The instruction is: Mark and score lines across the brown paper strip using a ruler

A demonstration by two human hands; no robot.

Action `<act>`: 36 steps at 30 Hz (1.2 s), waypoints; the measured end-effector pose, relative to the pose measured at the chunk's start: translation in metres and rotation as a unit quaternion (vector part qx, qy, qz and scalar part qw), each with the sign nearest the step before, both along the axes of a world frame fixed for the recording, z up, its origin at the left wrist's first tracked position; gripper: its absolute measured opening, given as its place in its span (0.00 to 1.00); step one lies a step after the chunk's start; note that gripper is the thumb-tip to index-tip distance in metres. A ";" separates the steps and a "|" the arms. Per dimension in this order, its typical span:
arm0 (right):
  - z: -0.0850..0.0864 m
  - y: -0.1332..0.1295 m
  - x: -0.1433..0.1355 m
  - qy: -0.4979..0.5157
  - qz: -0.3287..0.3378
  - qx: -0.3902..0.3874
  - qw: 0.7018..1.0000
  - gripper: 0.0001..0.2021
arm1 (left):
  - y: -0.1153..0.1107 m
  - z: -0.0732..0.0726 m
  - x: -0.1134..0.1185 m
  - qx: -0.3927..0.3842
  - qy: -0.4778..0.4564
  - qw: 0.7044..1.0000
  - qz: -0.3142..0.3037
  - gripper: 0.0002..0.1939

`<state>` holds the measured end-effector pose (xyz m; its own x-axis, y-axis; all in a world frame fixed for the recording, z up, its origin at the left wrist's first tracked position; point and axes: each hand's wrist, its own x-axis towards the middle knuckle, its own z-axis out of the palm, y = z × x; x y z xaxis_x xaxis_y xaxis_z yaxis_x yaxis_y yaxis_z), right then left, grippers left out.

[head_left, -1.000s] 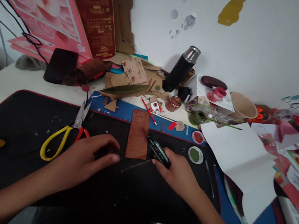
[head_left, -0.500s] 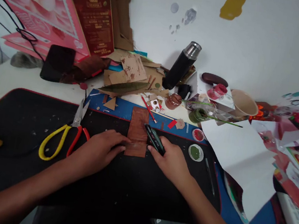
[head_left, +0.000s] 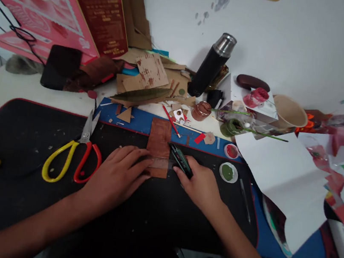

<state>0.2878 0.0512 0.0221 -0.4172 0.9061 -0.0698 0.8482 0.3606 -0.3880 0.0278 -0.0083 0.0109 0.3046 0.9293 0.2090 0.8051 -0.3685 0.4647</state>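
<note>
A brown painted rectangular piece (head_left: pixel 159 138), perhaps card, lies upright across the mat's far edge. Over its lower part runs a clear flat strip (head_left: pixel 162 163) that looks like a ruler. My left hand (head_left: pixel 125 169) rests flat with fingers stretched, its fingertips pressing on the strip's left end and the piece. In my right hand (head_left: pixel 201 181) is a dark green utility knife (head_left: pixel 180 159) with pale lettering, its front end beside the piece's right edge. The blade is too small to make out. Yellow-and-red-handled scissors (head_left: pixel 84 142) lie spread left of my left hand.
Paint lids, one green (head_left: pixel 228 172) and one red (head_left: pixel 231 151), sit at the right near a thin pen-like tool (head_left: pixel 245 200). Behind stand paint jars (head_left: pixel 201 111), a black flask (head_left: pixel 210 68) and cardboard scraps (head_left: pixel 151 72). White paper (head_left: pixel 287 180) covers the right side.
The clear strip now shows across the brown piece's lower part. My left hand has flattened, with its fingers spread onto it. The knife stays near the right edge; the view has shifted slightly.
</note>
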 end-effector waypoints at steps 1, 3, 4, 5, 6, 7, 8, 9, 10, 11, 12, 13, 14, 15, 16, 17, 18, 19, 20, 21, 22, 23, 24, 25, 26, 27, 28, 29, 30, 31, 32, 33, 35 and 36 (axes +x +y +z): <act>0.000 0.000 0.000 -0.003 0.004 -0.001 1.000 0.14 | -0.002 -0.001 0.002 0.000 0.006 1.000 -0.003 0.15; 0.000 -0.001 -0.001 -0.009 0.010 -0.006 1.000 0.14 | -0.005 -0.004 0.003 0.001 0.013 1.000 -0.006 0.15; 0.000 -0.001 -0.002 -0.014 0.011 -0.009 1.000 0.14 | -0.005 -0.005 0.004 0.000 0.015 1.000 -0.007 0.15; 0.001 -0.001 -0.002 -0.019 0.010 -0.011 1.000 0.14 | -0.005 -0.006 0.003 -0.001 0.016 1.000 -0.008 0.16; 0.001 -0.001 -0.002 -0.025 0.010 -0.013 1.000 0.14 | -0.005 -0.007 0.003 -0.001 0.016 1.000 -0.007 0.16; 0.001 -0.002 -0.003 -0.032 0.009 -0.014 0.999 0.14 | -0.005 -0.008 0.002 -0.001 0.016 1.000 -0.007 0.16; 0.002 -0.002 -0.003 -0.038 0.009 -0.014 0.999 0.14 | -0.005 -0.009 0.001 -0.001 0.016 1.000 -0.005 0.16; 0.002 -0.002 -0.003 -0.042 0.010 -0.013 0.999 0.14 | -0.005 -0.009 0.001 -0.001 0.015 1.000 -0.003 0.16; 0.002 -0.002 -0.003 -0.044 0.013 -0.012 0.999 0.14 | -0.005 -0.009 0.000 -0.001 0.014 1.000 -0.001 0.16; 0.002 -0.002 -0.004 -0.044 0.017 -0.013 0.999 0.14 | -0.005 -0.010 0.000 0.000 0.013 1.000 0.001 0.16; 0.003 -0.003 -0.003 -0.042 0.022 -0.014 0.999 0.14 | -0.005 -0.010 0.000 0.001 0.015 1.000 0.001 0.16; 0.003 -0.003 -0.003 -0.039 0.027 -0.015 0.999 0.15 | -0.005 -0.010 0.000 0.003 0.017 1.000 0.003 0.16; 0.003 -0.003 -0.003 -0.037 0.031 -0.017 0.999 0.15 | -0.006 -0.010 0.001 0.007 0.021 1.000 0.005 0.16; 0.003 -0.003 -0.003 -0.036 0.032 -0.017 0.999 0.15 | -0.007 -0.010 0.001 0.012 0.026 1.000 0.007 0.16; 0.003 -0.003 -0.004 -0.038 0.032 -0.018 0.999 0.15 | -0.008 -0.011 0.002 0.016 0.031 0.999 0.009 0.16; 0.002 -0.002 -0.004 -0.041 0.029 -0.016 0.999 0.15 | -0.009 -0.011 0.002 0.021 0.037 0.999 0.009 0.17; 0.002 -0.002 -0.004 -0.044 0.026 -0.014 0.999 0.14 | -0.010 -0.012 0.002 0.024 0.042 0.999 0.005 0.17; 0.002 -0.002 -0.005 -0.046 0.024 -0.011 0.999 0.14 | -0.012 -0.012 0.002 0.026 0.046 0.999 -0.005 0.18; 0.002 -0.002 -0.005 -0.048 0.024 -0.008 0.999 0.14 | -0.013 -0.013 0.002 0.025 0.048 0.998 -0.020 0.19; 0.002 -0.002 -0.005 -0.049 0.025 -0.006 0.998 0.14 | -0.014 -0.013 0.001 0.024 0.047 0.998 -0.034 0.20; 0.001 -0.002 -0.006 -0.051 0.025 -0.004 0.998 0.13 | -0.014 -0.014 0.001 0.021 0.045 0.998 -0.045 0.22; 0.001 -0.002 -0.006 -0.054 0.026 -0.002 0.998 0.13 | -0.015 -0.015 0.000 0.018 0.042 0.998 -0.053 0.23; 0.001 -0.002 -0.006 -0.056 0.026 -0.002 0.998 0.13 | -0.015 -0.015 0.000 0.015 0.039 0.997 -0.057 0.24; 0.002 -0.002 -0.006 -0.059 0.024 -0.001 0.998 0.13 | -0.015 -0.015 -0.001 0.014 0.037 0.998 -0.058 0.24; 0.002 -0.002 -0.006 -0.061 0.022 0.000 0.998 0.13 | -0.015 -0.016 -0.001 0.013 0.035 0.998 -0.059 0.24; 0.001 -0.002 -0.006 -0.061 0.020 0.000 0.998 0.13 | -0.014 -0.016 -0.001 0.012 0.034 0.997 -0.061 0.24; 0.001 -0.002 -0.006 -0.060 0.019 -0.002 0.998 0.13 | -0.014 -0.016 -0.001 0.011 0.034 0.997 -0.065 0.24; 0.001 -0.002 -0.006 -0.058 0.019 -0.004 0.998 0.13 | -0.014 -0.016 -0.001 0.009 0.037 0.997 -0.068 0.24; 0.001 -0.002 -0.006 -0.055 0.018 -0.005 0.998 0.13 | -0.013 -0.016 -0.001 0.009 0.041 0.997 -0.071 0.24; 0.000 -0.002 -0.006 -0.051 0.018 -0.006 0.999 0.13 | -0.013 -0.016 0.000 0.009 0.048 0.996 -0.074 0.24; 0.000 -0.002 -0.006 -0.047 0.019 -0.007 0.999 0.13 | -0.013 -0.016 0.000 0.011 0.056 0.995 -0.076 0.24; 0.000 -0.002 -0.006 -0.042 0.020 -0.007 0.999 0.13 | -0.013 -0.015 0.000 0.017 0.064 0.995 -0.079 0.24; -0.001 -0.002 -0.006 -0.036 0.021 -0.006 0.999 0.13 | -0.012 -0.015 0.001 0.038 0.079 0.993 -0.084 0.24; -0.001 -0.002 -0.006 -0.034 0.022 -0.005 0.999 0.13 | -0.012 -0.015 0.001 0.052 0.087 0.991 -0.086 0.24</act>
<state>0.2823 0.0494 0.0215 -0.4497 0.8865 -0.1089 0.8567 0.3936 -0.3335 0.0290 -0.0203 -0.0038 0.4962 0.8366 0.2322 0.7910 -0.5458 0.2765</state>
